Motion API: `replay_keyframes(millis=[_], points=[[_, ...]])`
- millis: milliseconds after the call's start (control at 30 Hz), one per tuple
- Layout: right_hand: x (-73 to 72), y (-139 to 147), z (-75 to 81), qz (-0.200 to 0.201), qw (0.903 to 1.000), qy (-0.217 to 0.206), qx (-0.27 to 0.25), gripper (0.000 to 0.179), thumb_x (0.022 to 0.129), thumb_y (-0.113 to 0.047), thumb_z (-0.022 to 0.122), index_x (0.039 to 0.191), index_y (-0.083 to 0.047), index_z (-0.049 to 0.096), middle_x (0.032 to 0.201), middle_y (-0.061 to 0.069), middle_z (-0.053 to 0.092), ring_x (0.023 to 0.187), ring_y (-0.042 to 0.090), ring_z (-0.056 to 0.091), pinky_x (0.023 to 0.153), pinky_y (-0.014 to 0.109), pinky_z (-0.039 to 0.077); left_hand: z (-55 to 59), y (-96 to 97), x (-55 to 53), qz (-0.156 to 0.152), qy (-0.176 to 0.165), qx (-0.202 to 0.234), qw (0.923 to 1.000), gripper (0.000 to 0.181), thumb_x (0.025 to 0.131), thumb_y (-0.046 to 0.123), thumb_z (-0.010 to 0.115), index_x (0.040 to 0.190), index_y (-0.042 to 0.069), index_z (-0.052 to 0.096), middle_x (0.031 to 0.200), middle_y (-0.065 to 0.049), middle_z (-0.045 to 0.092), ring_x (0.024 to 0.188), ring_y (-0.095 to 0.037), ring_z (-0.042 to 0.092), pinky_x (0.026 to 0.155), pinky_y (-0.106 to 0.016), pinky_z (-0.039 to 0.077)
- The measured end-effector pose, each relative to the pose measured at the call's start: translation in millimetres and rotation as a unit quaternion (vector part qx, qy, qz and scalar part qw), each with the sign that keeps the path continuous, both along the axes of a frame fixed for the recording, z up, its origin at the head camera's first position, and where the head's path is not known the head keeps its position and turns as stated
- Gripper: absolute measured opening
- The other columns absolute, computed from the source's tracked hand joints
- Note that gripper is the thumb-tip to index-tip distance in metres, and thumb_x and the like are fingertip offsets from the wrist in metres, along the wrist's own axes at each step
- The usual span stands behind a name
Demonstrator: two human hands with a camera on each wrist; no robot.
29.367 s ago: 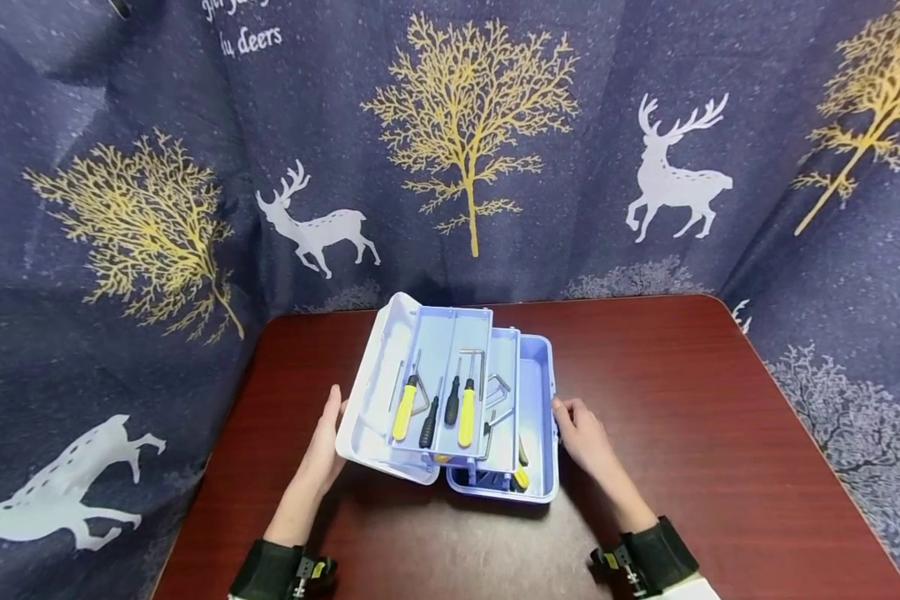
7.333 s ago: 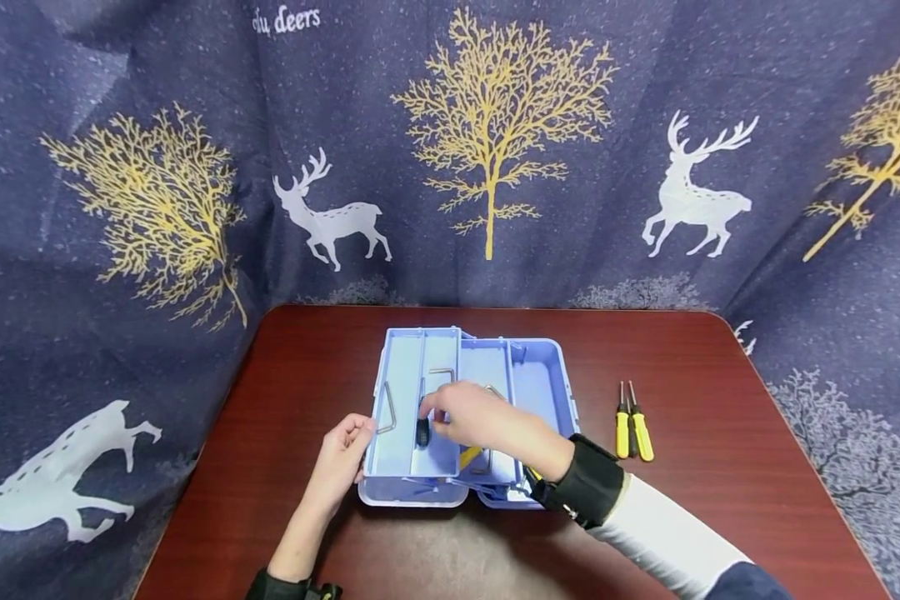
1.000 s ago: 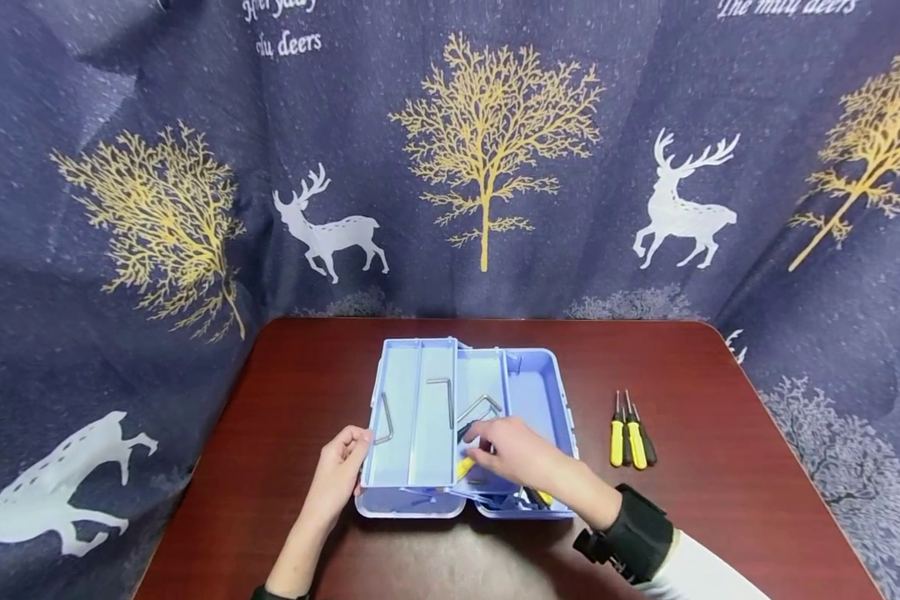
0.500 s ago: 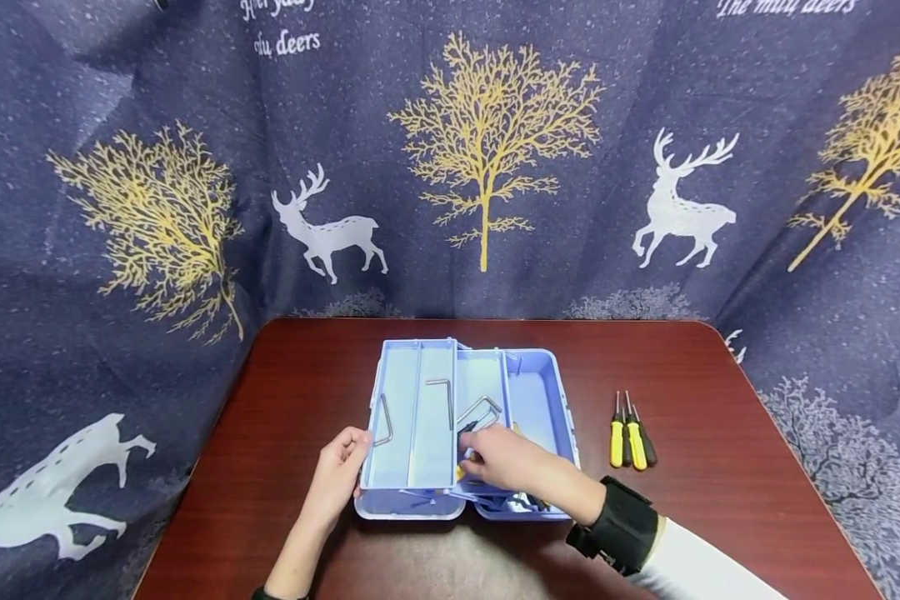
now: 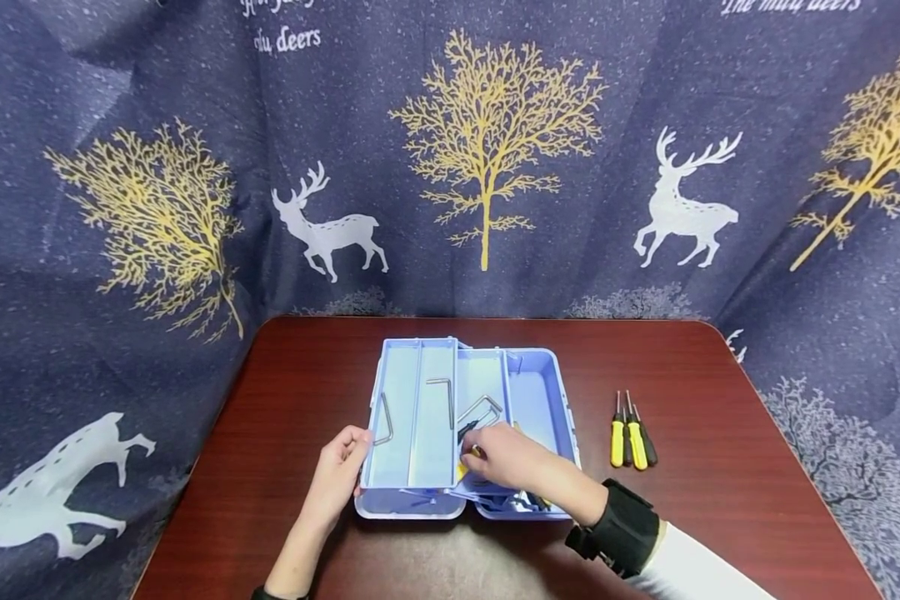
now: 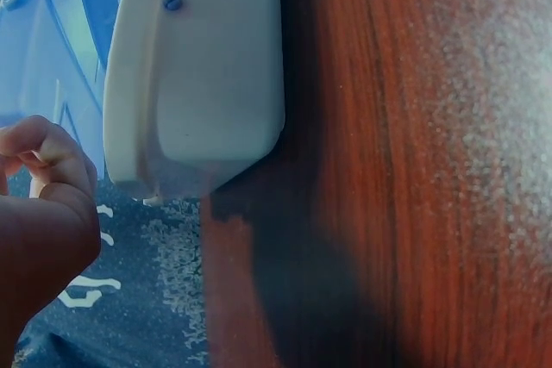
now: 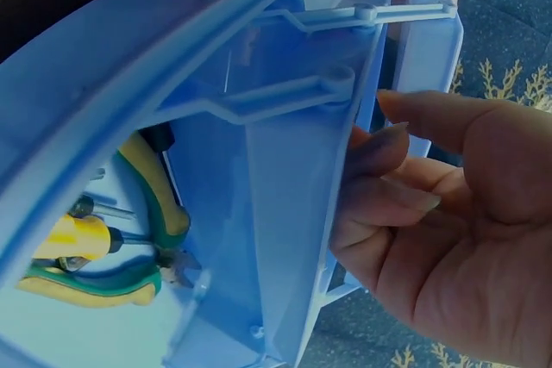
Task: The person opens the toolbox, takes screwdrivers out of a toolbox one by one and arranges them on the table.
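A light-blue toolbox (image 5: 532,392) stands unfolded with its stepped trays spread leftwards. At the left edge of the upper tray (image 5: 401,367), my left hand (image 5: 341,462) pinches the rim; curled fingers show in the left wrist view. My right hand (image 5: 510,454) reaches into the middle tray (image 5: 483,367), fingers bent over a yellow handle (image 5: 462,471) and beside a black handle (image 5: 467,429). Whether it grips either is hidden. Hex keys (image 5: 441,382) lie in the upper tray, with more bent metal keys (image 5: 483,404) in the middle one.
Several screwdrivers (image 5: 630,442), yellow-handled and black-handled, lie side by side on the brown table (image 5: 667,358) to the right. Pliers (image 7: 159,191) with green-and-yellow handles and a yellow-handled tool (image 7: 78,234) sit in the box's bottom. A dark patterned curtain (image 5: 555,208) hangs behind.
Within the last second my right hand has dipped lower into the middle tray; the left hand keeps its place. Since the earlier frames, screwdrivers have gone from the upper tray to the table.
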State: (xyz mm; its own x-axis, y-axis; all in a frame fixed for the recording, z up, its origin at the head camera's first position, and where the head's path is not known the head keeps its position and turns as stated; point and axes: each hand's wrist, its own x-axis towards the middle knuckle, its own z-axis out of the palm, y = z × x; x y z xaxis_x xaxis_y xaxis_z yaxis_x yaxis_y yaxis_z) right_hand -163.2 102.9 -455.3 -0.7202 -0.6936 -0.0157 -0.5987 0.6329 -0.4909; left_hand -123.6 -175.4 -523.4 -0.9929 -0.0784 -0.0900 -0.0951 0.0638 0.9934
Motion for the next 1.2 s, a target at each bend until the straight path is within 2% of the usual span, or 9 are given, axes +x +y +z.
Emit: replay_keyframes(millis=[167, 267, 467, 633, 733, 900, 1067, 1200], points=[[-2.0, 3.6, -5.6, -0.014, 0.9997, 0.01, -0.018, 0.008, 0.096, -0.011, 0.068, 0.095, -0.008, 0.075, 0.084, -0.002, 0.074, 0.075, 0.009, 0.063, 0.073, 0.031, 0.055, -0.2, 0.7, -0.4, -0.001, -0.003, -0.001, 1.0, 0.02, 0.108, 0.009, 0.052, 0.103, -0.009, 0.059, 0.064, -0.001, 0.057, 0.041, -0.008, 0.042, 0.036, -0.022, 0.035], [-2.7, 6.0, -4.4, -0.025, 0.9989, 0.002, -0.041, 0.009, 0.097, -0.009, 0.066, 0.097, -0.006, 0.075, 0.083, -0.002, 0.073, 0.072, 0.007, 0.06, 0.069, 0.027, 0.053, -0.3, 0.8, -0.4, -0.002, -0.009, 0.0, 1.0, 0.02, 0.108, 0.009, 0.052, 0.103, -0.009, 0.059, 0.065, -0.002, 0.058, 0.041, -0.008, 0.042, 0.037, -0.022, 0.036], [-4.3, 12.6, -2.9, -0.038, 0.9968, 0.013, -0.069, 0.005, 0.097, -0.008, 0.069, 0.097, -0.007, 0.074, 0.08, -0.002, 0.071, 0.069, 0.004, 0.058, 0.063, 0.022, 0.05, 1.3, 1.2, -0.7, -0.005, -0.007, 0.0, 1.0, 0.022, 0.109, 0.012, 0.053, 0.103, -0.009, 0.058, 0.064, -0.002, 0.056, 0.041, -0.009, 0.041, 0.037, -0.022, 0.036], [-4.7, 17.6, -3.5, -0.055, 0.9953, -0.009, -0.079, 0.005, 0.094, -0.009, 0.074, 0.098, -0.008, 0.071, 0.068, -0.009, 0.055, 0.06, 0.001, 0.045, 0.055, 0.02, 0.04, 0.2, 0.9, -1.8, -0.004, 0.003, -0.005, 1.0, 0.022, 0.109, 0.012, 0.054, 0.103, -0.009, 0.058, 0.062, -0.001, 0.055, 0.04, -0.01, 0.04, 0.037, -0.023, 0.036], [-3.9, 24.4, -2.5, -0.059, 0.994, -0.011, -0.091, 0.007, 0.095, -0.005, 0.072, 0.1, -0.007, 0.068, 0.066, -0.009, 0.045, 0.059, 0.0, 0.04, 0.055, 0.021, 0.038, 1.5, 1.5, -2.0, -0.005, 0.002, -0.002, 1.0, 0.022, 0.109, 0.012, 0.054, 0.102, -0.009, 0.057, 0.062, -0.001, 0.055, 0.041, -0.01, 0.041, 0.037, -0.022, 0.035], [-2.1, 44.5, 1.7, -0.08, 0.9907, -0.013, -0.109, 0.01, 0.097, -0.003, 0.067, 0.106, -0.008, 0.067, 0.073, -0.008, 0.051, 0.063, 0.002, 0.044, 0.057, 0.023, 0.042, 5.1, 2.6, -1.5, -0.004, -0.004, 0.006, 1.0, 0.023, 0.109, 0.012, 0.053, 0.102, -0.01, 0.058, 0.063, -0.001, 0.055, 0.041, -0.01, 0.041, 0.038, -0.021, 0.035], [2.0, 70.0, 7.0, -0.138, 0.9846, -0.019, -0.105, 0.012, 0.099, -0.004, 0.067, 0.109, -0.01, 0.064, 0.083, -0.004, 0.064, 0.071, 0.005, 0.055, 0.058, 0.024, 0.047, 4.8, 2.7, -0.4, -0.002, -0.007, 0.005, 1.0, 0.025, 0.109, 0.013, 0.054, 0.1, -0.01, 0.057, 0.062, -0.001, 0.054, 0.041, -0.01, 0.041, 0.038, -0.021, 0.036], [6.3, 92.1, 10.1, -0.201, 0.9739, -0.012, -0.105, 0.021, 0.097, -0.003, 0.071, 0.111, -0.01, 0.057, 0.086, 0.001, 0.068, 0.072, 0.011, 0.063, 0.06, 0.027, 0.052, 3.6, 2.2, 0.4, -0.001, -0.006, -0.002, 1.0, 0.024, 0.109, 0.014, 0.054, 0.099, -0.008, 0.057, 0.061, 0.0, 0.054, 0.04, -0.01, 0.041, 0.038, -0.022, 0.036]])
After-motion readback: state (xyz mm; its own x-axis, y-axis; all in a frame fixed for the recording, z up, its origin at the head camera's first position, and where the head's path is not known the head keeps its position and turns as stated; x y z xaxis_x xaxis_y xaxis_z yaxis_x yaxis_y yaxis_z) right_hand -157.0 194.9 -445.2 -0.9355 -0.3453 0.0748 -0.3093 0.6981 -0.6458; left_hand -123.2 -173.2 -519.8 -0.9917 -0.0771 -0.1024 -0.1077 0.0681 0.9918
